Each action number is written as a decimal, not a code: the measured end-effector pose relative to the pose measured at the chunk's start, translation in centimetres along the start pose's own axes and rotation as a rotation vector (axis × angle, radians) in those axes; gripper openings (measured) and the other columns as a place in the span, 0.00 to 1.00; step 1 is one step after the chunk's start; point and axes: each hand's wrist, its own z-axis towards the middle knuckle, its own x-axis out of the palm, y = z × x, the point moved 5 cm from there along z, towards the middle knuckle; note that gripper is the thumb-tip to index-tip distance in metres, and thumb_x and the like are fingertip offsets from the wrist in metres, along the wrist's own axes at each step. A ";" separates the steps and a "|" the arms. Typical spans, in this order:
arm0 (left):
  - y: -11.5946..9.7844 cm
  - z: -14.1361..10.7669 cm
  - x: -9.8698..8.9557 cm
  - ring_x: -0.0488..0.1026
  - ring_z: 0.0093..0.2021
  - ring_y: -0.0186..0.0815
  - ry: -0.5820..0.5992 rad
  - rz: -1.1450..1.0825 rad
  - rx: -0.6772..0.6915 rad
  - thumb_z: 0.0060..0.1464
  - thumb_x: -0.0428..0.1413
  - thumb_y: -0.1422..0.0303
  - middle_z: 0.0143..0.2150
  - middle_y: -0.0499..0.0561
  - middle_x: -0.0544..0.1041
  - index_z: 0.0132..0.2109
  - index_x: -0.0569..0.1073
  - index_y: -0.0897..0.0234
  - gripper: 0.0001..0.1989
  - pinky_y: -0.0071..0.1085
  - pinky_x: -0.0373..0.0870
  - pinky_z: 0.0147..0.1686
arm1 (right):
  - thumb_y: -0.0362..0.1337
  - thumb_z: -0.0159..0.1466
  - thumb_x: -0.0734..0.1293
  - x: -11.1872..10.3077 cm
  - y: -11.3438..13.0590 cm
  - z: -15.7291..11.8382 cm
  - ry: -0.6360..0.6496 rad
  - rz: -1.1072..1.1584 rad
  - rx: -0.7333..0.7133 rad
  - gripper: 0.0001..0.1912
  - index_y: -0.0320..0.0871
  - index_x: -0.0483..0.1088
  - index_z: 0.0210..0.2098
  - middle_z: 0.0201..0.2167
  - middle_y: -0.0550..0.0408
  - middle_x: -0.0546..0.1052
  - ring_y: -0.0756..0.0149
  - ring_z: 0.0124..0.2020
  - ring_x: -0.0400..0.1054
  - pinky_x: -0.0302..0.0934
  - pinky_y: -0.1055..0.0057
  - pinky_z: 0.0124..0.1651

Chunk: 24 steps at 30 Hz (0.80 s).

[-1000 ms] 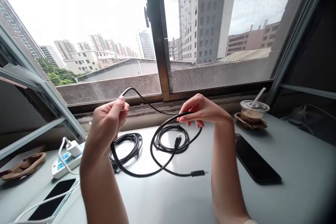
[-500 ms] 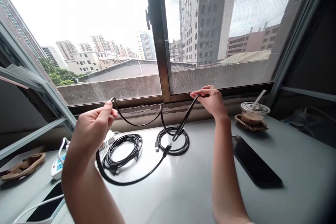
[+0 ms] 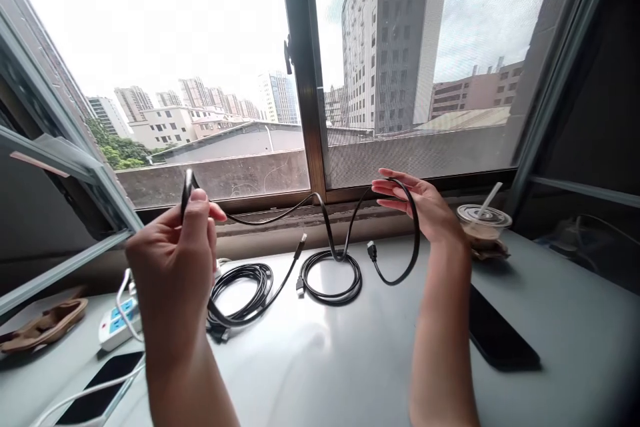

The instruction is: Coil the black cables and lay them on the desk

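The left hand (image 3: 173, 240) is closed around a black cable (image 3: 327, 227), thumb laid along the top, with a short bend of the cable standing up above the fist. The right hand (image 3: 434, 213) is wide, its fingers spread and pointing inward, and the cable is draped over it in a large loop. Between the hands the cable hangs in the air above the back of the surface (image 3: 350, 373), dipping from the left hand, rising to a peak, then dropping in a narrow V before climbing to the right hand. One plug (image 3: 372, 251) hangs at the end of the loop, to the left of the right wrist. The other end comes down past the left wrist and curves up to a second plug (image 3: 301, 243); it crosses a coiled cable (image 3: 264, 283) from this viewpoint, though I cannot tell whether the two touch. Another coil (image 3: 333, 301) lies to the right of the first, below the V.

Near the left forearm are a white power strip (image 3: 107, 335) and a phone (image 3: 116, 367) crossed by a white cord (image 3: 90, 388). Beyond the right forearm lie a second phone (image 3: 503, 333) and a lidded cup (image 3: 484, 221) with a straw.
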 end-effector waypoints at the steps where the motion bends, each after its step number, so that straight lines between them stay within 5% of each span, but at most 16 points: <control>1: -0.4 -0.3 0.1 0.49 0.09 0.23 -0.031 -0.037 0.034 0.51 0.54 0.63 0.10 0.40 0.55 0.20 0.67 0.63 0.15 0.23 0.43 0.08 | 0.42 0.60 0.62 0.6 0.4 -0.2 0.067 0.056 0.024 0.18 0.44 0.72 0.48 0.42 0.48 0.78 0.61 0.48 0.71 0.70 0.67 0.41; 3: -1.1 -1.0 0.2 0.49 0.09 0.24 -0.088 -0.103 0.102 0.52 0.54 0.64 0.10 0.40 0.54 0.18 0.65 0.63 0.17 0.26 0.42 0.09 | 0.45 0.63 0.57 1.8 1.2 -0.7 0.202 0.127 0.080 0.21 0.44 0.72 0.49 0.48 0.47 0.76 0.61 0.46 0.72 0.69 0.73 0.30; 6: -2.2 -2.1 0.4 0.50 0.11 0.24 -0.154 -0.139 0.219 0.55 0.54 0.64 0.11 0.41 0.55 0.17 0.62 0.63 0.20 0.28 0.43 0.12 | 0.50 0.63 0.57 3.6 1.8 -1.3 0.316 0.064 0.163 0.25 0.44 0.70 0.53 0.52 0.45 0.73 0.70 0.28 0.70 0.49 0.81 0.12; 9: -2.9 -2.9 0.6 0.52 0.12 0.25 -0.172 -0.156 0.297 0.57 0.52 0.62 0.12 0.42 0.55 0.15 0.60 0.63 0.24 0.29 0.44 0.14 | 0.54 0.62 0.59 5.5 1.8 -1.6 0.380 -0.082 0.229 0.28 0.43 0.70 0.53 0.47 0.43 0.75 0.77 0.18 0.59 0.35 0.78 0.11; 14: -2.8 -3.4 1.2 0.55 0.13 0.26 -0.124 -0.218 0.315 0.59 0.50 0.62 0.11 0.43 0.53 0.13 0.53 0.64 0.28 0.28 0.52 0.16 | 0.61 0.60 0.56 9.5 1.2 -2.3 0.523 -0.408 0.206 0.32 0.40 0.77 0.33 0.28 0.49 0.76 0.74 0.18 0.60 0.45 0.75 0.15; 18: -2.7 -3.9 1.7 0.59 0.13 0.27 -0.104 -0.226 0.324 0.58 0.51 0.61 0.11 0.43 0.55 0.12 0.52 0.64 0.29 0.29 0.53 0.15 | 0.56 0.58 0.62 13.3 0.4 -3.2 0.689 -0.608 0.181 0.27 0.41 0.66 0.14 0.12 0.60 0.56 0.74 0.16 0.50 0.43 0.73 0.19; 24: -2.5 -4.2 1.8 0.56 0.13 0.29 -0.202 -0.112 0.345 0.55 0.51 0.52 0.11 0.44 0.52 0.13 0.52 0.63 0.30 0.31 0.53 0.17 | 0.44 0.54 0.65 14.4 0.8 -3.3 0.666 -0.580 0.159 0.13 0.39 0.72 0.22 0.18 0.60 0.64 0.75 0.20 0.52 0.44 0.75 0.21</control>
